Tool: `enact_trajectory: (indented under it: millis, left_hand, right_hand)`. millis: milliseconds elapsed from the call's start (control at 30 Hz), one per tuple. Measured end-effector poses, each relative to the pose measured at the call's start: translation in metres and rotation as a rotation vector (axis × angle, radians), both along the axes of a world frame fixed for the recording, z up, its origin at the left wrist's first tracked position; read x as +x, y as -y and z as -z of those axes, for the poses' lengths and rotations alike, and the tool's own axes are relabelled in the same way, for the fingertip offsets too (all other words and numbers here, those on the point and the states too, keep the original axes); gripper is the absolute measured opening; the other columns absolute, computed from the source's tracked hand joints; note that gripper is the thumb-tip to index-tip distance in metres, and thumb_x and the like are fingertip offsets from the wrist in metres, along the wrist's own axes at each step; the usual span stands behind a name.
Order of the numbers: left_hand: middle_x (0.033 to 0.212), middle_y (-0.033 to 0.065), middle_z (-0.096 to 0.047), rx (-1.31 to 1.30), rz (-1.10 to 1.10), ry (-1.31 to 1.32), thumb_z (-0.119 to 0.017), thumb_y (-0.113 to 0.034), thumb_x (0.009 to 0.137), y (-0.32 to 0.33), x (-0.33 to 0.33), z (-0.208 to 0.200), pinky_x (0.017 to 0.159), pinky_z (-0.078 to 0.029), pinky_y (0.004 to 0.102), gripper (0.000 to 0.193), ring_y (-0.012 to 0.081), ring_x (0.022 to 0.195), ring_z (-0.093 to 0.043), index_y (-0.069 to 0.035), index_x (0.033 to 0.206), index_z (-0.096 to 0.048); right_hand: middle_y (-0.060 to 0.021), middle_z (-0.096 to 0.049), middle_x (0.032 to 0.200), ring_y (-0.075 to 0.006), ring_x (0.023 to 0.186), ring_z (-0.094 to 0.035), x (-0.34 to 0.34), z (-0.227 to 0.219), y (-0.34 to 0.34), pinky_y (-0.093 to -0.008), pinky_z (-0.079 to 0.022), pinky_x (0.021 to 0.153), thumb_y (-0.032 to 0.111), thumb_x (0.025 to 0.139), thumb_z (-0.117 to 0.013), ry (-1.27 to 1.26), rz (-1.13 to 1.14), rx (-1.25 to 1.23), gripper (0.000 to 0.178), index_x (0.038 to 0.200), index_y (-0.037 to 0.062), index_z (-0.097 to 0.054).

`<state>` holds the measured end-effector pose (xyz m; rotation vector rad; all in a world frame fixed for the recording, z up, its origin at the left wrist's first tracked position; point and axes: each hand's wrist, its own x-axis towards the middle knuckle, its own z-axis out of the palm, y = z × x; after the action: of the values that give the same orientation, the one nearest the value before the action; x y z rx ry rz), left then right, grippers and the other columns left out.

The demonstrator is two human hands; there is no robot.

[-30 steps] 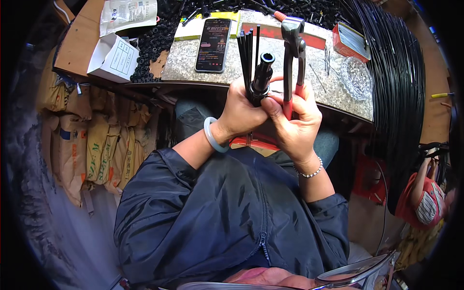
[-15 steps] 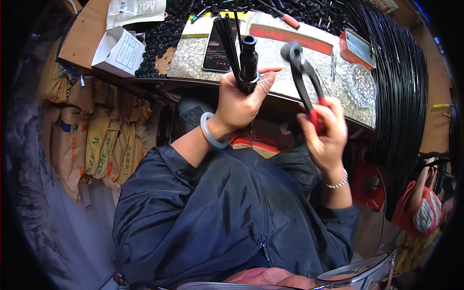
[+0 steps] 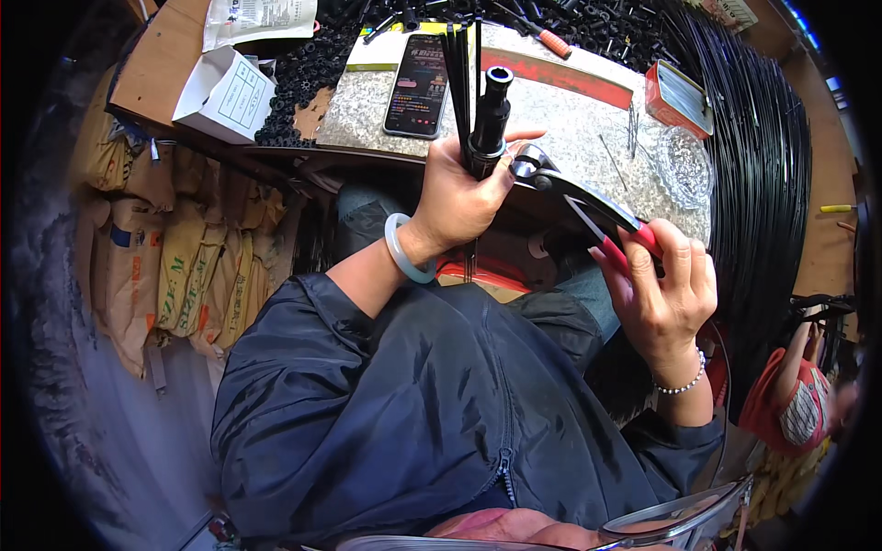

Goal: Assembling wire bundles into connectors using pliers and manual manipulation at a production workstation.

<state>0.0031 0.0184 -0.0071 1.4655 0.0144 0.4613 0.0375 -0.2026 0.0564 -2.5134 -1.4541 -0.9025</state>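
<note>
Head view: my left hand (image 3: pixel 459 197) is clenched round a bundle of thin black rods (image 3: pixel 462 69) and a black tube (image 3: pixel 490 115), all held upright over the near edge of the worktop (image 3: pixel 588 119), their long axis running up and away from me. My right hand (image 3: pixel 663 294) grips the red handles of the pliers (image 3: pixel 588 207), which slant up and to the left from it; their metal head lies just right of the tube's base, touching or nearly touching my left thumb. So the tube stands up-left of my right hand, and the pliers' head is the nearest thing to it. Beyond the hands a phone (image 3: pixel 421 84) lies flat on the worktop, with a white box (image 3: pixel 225 92) to its left, a red tin (image 3: pixel 678 96) to its right, and a heap of small black parts (image 3: pixel 312 64) behind. Half a second ago the pliers stood more upright and apart from the tube; now they have tipped left and closed in on its base, while my right hand has dropped lower.
</note>
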Motion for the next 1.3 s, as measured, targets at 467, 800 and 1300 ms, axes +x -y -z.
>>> enact_trajectory:
  millis: [467,800,1300]
  left_hand:
    - [0.075,0.0008,-0.065,-0.08,0.104,-0.023,-0.061,-0.007,0.089,0.0,-0.014,-0.012,0.056,-0.042,0.0194,0.016,0.0013,0.065,-0.051,0.003,0.1,-0.067]
    - [0.06,-0.0069,-0.047,0.019,0.07,0.108,-0.055,-0.001,0.09,0.003,-0.013,-0.009,0.045,-0.025,0.0189,0.023,-0.0001,0.052,-0.038,0.005,0.111,-0.063]
    - [0.065,-0.0036,-0.053,0.014,0.075,0.046,-0.053,0.002,0.088,0.003,-0.01,0.001,0.046,-0.03,0.0184,0.027,0.0007,0.052,-0.041,0.006,0.114,-0.06]
  right_hand:
    - [-0.0035,-0.048,0.053,-0.0172,0.042,-0.055,-0.006,0.01,0.0,-0.0274,-0.047,0.038,-0.01,0.067,-0.069,-2.577,-0.216,0.028,0.045,0.099,0.0041,-0.041]
    - [-0.0059,-0.054,0.057,-0.014,0.039,-0.051,-0.011,0.022,0.008,-0.0274,-0.042,0.04,0.007,0.077,-0.071,-2.546,-0.286,0.075,0.039,0.107,-0.0036,-0.048]
    - [-0.0096,-0.059,0.089,-0.0115,0.064,-0.06,-0.01,0.047,-0.002,-0.0217,-0.047,0.059,0.005,0.076,-0.068,-1.524,-0.321,0.211,0.059,0.127,-0.0019,-0.039]
